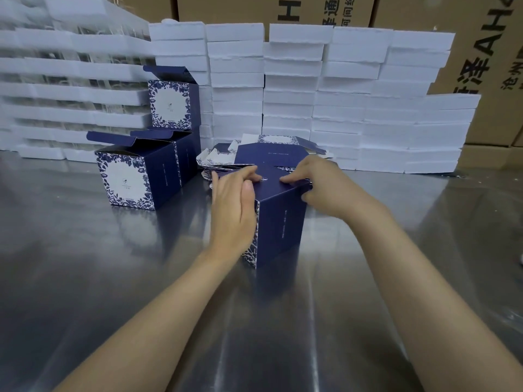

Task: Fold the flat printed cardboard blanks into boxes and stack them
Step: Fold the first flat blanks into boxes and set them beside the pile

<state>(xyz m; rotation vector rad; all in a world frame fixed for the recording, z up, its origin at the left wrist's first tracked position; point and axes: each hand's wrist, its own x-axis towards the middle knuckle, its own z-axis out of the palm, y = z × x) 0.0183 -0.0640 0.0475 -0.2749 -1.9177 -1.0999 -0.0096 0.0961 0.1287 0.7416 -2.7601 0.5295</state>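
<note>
A navy box with a blue-and-white floral face stands on the steel table in front of me. My left hand lies against its left side, fingers curled over the top edge onto the flaps. My right hand grips the top right edge, fingertips pressing a flap down. Behind the box lies a pile of flat printed blanks. To the left stand two folded boxes with lids open, and a third folded box sits on top of the rear one.
Stacks of white foam trays form a wall along the back of the table. Brown shipping cartons rise behind them at the right. More white trays, blurred, fill the left.
</note>
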